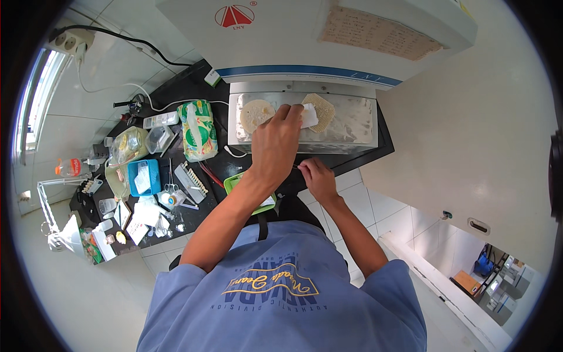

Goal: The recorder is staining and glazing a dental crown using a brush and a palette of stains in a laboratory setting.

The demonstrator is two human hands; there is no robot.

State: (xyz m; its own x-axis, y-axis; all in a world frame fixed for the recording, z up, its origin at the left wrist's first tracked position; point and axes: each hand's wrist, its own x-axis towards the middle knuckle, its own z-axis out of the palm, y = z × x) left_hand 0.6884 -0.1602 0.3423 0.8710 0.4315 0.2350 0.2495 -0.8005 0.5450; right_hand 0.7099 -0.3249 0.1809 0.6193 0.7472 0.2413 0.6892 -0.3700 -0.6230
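Pinched between the left hand's (275,138) thumb and fingers was a small white wipe (309,115), held over the foil-lined tray (358,126) of a white bench-top cabinet (316,41). It hung between a pale round disc (256,113) and a tan mesh pad (322,110). Light, even strokes would likely serve best, sparing the foil. Lower down, the right hand (316,179) rested at the tray's front edge, fingers closed on something thin that could not be made out.
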